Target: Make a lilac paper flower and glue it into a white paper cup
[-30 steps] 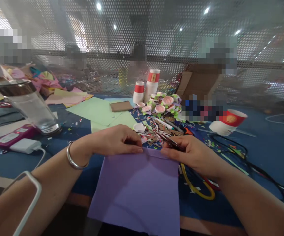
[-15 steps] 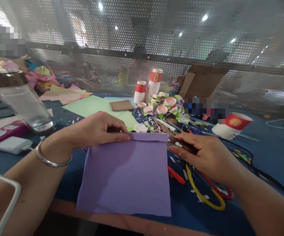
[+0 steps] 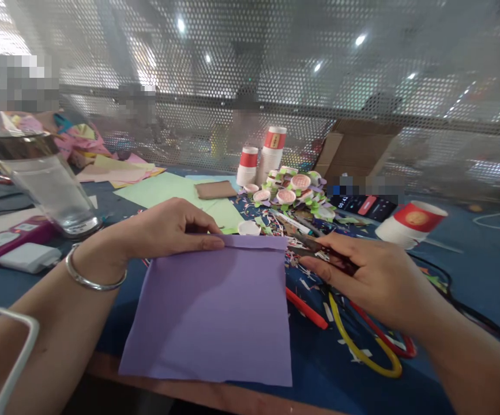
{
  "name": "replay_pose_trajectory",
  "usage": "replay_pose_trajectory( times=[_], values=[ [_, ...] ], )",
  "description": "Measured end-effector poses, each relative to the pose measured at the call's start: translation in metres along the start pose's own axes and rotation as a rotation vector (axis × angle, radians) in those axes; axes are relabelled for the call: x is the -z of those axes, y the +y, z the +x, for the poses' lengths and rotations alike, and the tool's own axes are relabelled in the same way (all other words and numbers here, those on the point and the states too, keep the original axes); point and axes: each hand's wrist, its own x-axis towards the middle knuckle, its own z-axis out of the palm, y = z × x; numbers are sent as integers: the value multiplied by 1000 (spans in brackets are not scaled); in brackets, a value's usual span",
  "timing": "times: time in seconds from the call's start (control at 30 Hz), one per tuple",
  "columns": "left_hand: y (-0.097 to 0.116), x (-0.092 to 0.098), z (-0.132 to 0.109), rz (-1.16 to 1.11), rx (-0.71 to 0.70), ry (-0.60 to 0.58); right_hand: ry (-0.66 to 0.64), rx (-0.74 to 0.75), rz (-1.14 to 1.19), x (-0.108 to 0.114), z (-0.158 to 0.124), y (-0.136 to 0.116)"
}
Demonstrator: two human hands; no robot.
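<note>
A sheet of purple paper (image 3: 215, 311), its top edge folded over in a narrow strip, is held upright near the table's front edge. My left hand (image 3: 180, 230) pinches the folded edge near its left end, thumb in front and fingers behind. In my right hand (image 3: 353, 262) is a pair of dark scissors (image 3: 308, 246). Their blades are parted, with the tips close to the right end of the folded strip. I cannot tell whether they touch the paper. The fingers cover the scissors' handles.
Paper scraps, a red pen (image 3: 305, 308) and a yellow loop (image 3: 362, 351) lie by my right hand. Behind are a pile of decorated cup pieces (image 3: 286, 196), stacked paper cups (image 3: 274, 150), green paper (image 3: 163, 193) and a phone (image 3: 366, 204). A glass bottle (image 3: 55, 184) stands left.
The purple paper has shifted slightly left in view, and its right edge has drawn away from my right hand. The scissor blades now show more clearly. Both hands keep their grip.
</note>
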Motion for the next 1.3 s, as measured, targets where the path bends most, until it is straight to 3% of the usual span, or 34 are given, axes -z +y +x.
replay_pose_trajectory(
  times=[0.17, 0.47, 0.77, 1.3],
  values=[
    [-2, 1, -1, 3, 2, 29, -12, -17, -11, 0, -1, 2],
    [9, -10, 3, -55, -10, -116, -85, 14, 28, -4, -2, -3],
    [5, -13, 4, -102, -14, -133, -125, 87, 58, -3, -3, -9],
    [12, -15, 3, -222, 36, -285, -50, 220, -89, -8, -7, -10]
  ],
)
